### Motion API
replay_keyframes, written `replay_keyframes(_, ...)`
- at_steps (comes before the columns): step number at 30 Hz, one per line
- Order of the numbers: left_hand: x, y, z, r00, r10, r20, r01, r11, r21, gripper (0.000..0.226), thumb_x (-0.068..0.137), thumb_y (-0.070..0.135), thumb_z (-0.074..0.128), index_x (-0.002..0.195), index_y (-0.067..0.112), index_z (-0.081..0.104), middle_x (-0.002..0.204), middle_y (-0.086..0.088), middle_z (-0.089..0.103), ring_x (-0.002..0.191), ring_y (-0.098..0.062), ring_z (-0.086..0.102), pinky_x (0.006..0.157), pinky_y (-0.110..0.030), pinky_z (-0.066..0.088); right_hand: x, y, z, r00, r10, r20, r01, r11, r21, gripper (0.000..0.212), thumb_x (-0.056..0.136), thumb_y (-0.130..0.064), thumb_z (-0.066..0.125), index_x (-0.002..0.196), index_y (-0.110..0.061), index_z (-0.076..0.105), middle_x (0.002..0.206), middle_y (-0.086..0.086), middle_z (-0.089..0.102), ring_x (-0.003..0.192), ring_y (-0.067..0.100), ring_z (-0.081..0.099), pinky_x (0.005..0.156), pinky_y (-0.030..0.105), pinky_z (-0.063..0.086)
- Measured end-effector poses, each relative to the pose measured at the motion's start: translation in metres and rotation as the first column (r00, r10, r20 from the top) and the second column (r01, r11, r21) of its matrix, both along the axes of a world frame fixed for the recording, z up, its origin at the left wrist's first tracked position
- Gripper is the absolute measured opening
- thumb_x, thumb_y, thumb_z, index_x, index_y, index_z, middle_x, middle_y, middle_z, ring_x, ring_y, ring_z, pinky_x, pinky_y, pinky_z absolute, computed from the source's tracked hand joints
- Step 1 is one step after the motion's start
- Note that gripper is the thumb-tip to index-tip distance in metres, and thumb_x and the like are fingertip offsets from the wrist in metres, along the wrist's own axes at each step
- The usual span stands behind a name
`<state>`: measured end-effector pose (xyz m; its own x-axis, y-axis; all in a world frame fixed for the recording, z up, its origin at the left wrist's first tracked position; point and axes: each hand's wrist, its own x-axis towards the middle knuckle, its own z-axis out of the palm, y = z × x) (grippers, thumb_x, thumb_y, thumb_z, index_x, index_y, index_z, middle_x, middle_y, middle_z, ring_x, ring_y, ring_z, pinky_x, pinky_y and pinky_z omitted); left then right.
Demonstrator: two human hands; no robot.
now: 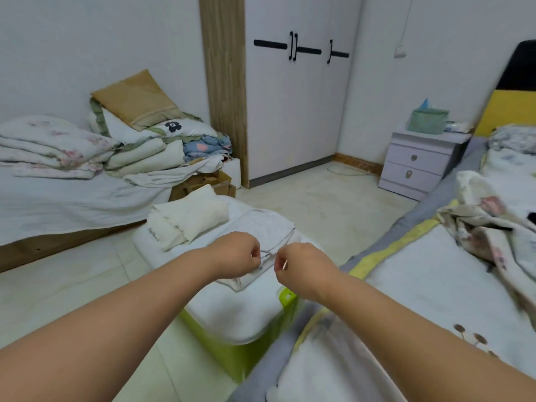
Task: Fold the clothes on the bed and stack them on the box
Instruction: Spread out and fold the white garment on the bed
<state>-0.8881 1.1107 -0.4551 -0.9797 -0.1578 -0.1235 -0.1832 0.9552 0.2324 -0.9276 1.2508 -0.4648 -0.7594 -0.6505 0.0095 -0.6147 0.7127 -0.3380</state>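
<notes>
A lime green box [240,364] stands on the floor beside the bed [429,288], its top draped in white cloth. On it lie a folded cream garment [188,216] at the far left and a folded white garment [268,224] with thin grey lines in the middle. My left hand [235,253] and my right hand [301,265] hover close together over the white garment's near end, fingers curled, each gripping its edge. A crumpled floral garment [487,224] lies unfolded on the bed at the right.
A second bed [58,204] at the left carries folded quilts and a tan pillow [136,100]. Cardboard boxes [203,181] sit at its foot. A white wardrobe [293,91] fills the back wall, with a lilac nightstand [417,163] to its right. Pale tiled floor lies between.
</notes>
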Motion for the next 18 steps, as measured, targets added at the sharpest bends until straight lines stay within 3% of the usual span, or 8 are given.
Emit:
replay_keyframes(4,0.053,0.032,0.043,0.999,-0.054,-0.001,0.054,0.999,-0.004,0.025,0.093,0.023,0.049,0.106,0.009,0.065,0.092,-0.001,0.06,0.085,-0.015,0.051,0.064,-0.023,0.038,0.057,0.042,0.033,1.0,-0.029,-0.011,0.028,0.999,-0.027,0.022,0.088,-0.016,0.047,0.103,-0.019,0.064,0.11,0.003,0.063,0.105,0.021,0.056,0.08,0.026,0.042)
replay_keyframes(9,0.114,0.084,0.09,0.989,-0.147,0.03,0.147,0.989,0.009,0.024,0.094,0.023,0.049,0.106,0.01,0.065,0.101,-0.006,0.066,0.081,-0.015,0.053,0.061,-0.013,0.038,0.132,0.104,0.067,0.998,-0.059,0.001,0.059,0.998,0.013,0.023,0.09,-0.015,0.046,0.105,-0.016,0.063,0.11,0.004,0.063,0.102,0.024,0.058,0.08,0.029,0.045)
replay_keyframes(14,0.158,0.147,0.12,0.965,-0.261,0.002,0.261,0.965,0.009,0.021,0.093,0.023,0.049,0.1,0.012,0.064,0.085,0.001,0.063,0.061,-0.004,0.051,0.058,-0.018,0.041,0.192,0.178,0.091,0.985,-0.172,0.019,0.172,0.985,0.036,0.023,0.089,-0.016,0.048,0.105,-0.015,0.065,0.109,0.003,0.064,0.104,0.022,0.057,0.083,0.029,0.046)
replay_keyframes(18,0.186,0.194,0.131,0.939,-0.342,0.03,0.341,0.939,0.04,0.02,0.094,0.024,0.047,0.099,0.013,0.063,0.083,0.002,0.064,0.062,-0.01,0.054,0.063,-0.022,0.044,0.227,0.237,0.103,0.959,-0.281,0.033,0.278,0.958,0.065,0.024,0.089,-0.013,0.049,0.104,-0.008,0.066,0.108,0.007,0.065,0.102,0.025,0.06,0.084,0.031,0.048)
